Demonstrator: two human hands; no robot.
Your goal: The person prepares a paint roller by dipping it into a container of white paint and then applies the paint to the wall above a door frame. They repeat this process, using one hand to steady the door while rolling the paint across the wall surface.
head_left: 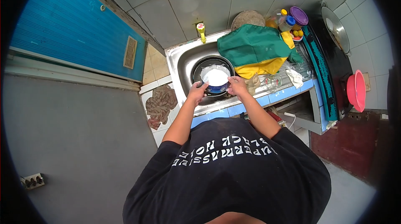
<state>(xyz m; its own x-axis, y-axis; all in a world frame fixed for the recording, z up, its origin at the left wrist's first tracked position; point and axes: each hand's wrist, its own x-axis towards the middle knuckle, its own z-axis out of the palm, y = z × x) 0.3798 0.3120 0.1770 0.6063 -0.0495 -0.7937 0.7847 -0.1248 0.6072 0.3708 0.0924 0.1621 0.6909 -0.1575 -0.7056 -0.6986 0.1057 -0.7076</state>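
Over the metal sink (182,63), a round bowl with a white inside and a blue outer side (215,76) is held between both hands. My left hand (197,91) grips its left rim, thumb on top. On the right rim, my right hand (237,86) has its fingers closed round the edge. Beneath the bowl sits a larger black round pan (199,66) in the basin. The yellow-green tap (201,32) stands behind it.
Green and yellow cloth (255,48) covers part of the drainboard. Beside it are a clear glass (273,83), a white rag (295,78) and lidded jars (287,23). A black stove (332,53), a pink basin (356,91) and a brown cloth (161,103) flank the sink.
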